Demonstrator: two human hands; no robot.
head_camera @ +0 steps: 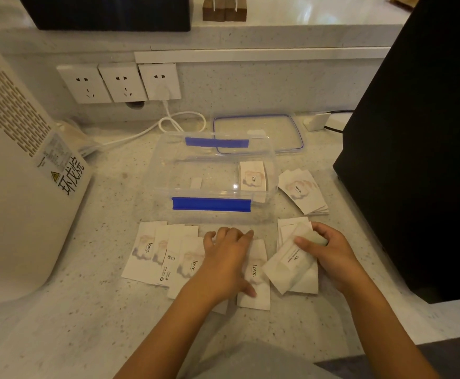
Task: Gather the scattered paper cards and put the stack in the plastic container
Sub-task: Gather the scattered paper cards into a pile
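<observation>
White paper cards printed "love." lie spread on the speckled counter in front of a clear plastic container with blue clips. A row of overlapping cards sits at the left. My left hand rests flat on cards in the middle, fingers spread, touching a card beside it. My right hand grips a small bundle of cards tilted off the counter, over several more cards. A short stack stands inside the container at its right end. Another loose stack lies just right of the container.
The container's lid with a blue seal lies behind it. A white appliance stands at the left, a black box at the right. Wall sockets and a white cable are at the back.
</observation>
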